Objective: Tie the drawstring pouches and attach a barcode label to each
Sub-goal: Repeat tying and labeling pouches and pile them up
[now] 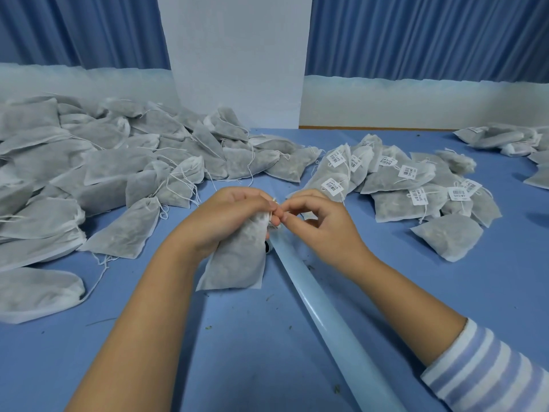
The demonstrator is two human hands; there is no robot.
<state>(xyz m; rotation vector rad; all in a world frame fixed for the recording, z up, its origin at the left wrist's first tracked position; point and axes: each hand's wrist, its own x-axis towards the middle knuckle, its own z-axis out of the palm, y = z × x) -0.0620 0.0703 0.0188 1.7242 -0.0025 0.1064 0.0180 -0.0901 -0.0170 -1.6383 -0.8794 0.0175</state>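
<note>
White fabric drawstring pouch [237,257] mid-frame, neck gripped by left hand [225,215], right hand [318,221] pinching there too, hands together. I judge most undone: labelled pile [416,179] centre-right, bigger unlabelled heap [104,162] upper left.

Single view, head-worn, wide-angle. It looks forward and down over the blue tabletop [237,352] from the person's own side. Close range: both forearms enter from the bottom edge, and the left grip [228,215] and right grip [323,224] meet on a pouch [237,257] just above frame centre. The tabletop's far edge lies about a third of the way down. Above it, the white wall [237,55] and blue curtains [416,34] fill the top. The unlabelled pile [89,162] runs off the left edge, the labelled pile [401,179] sits right of centre, and a further pile [505,138] is cut by the right edge.
</note>
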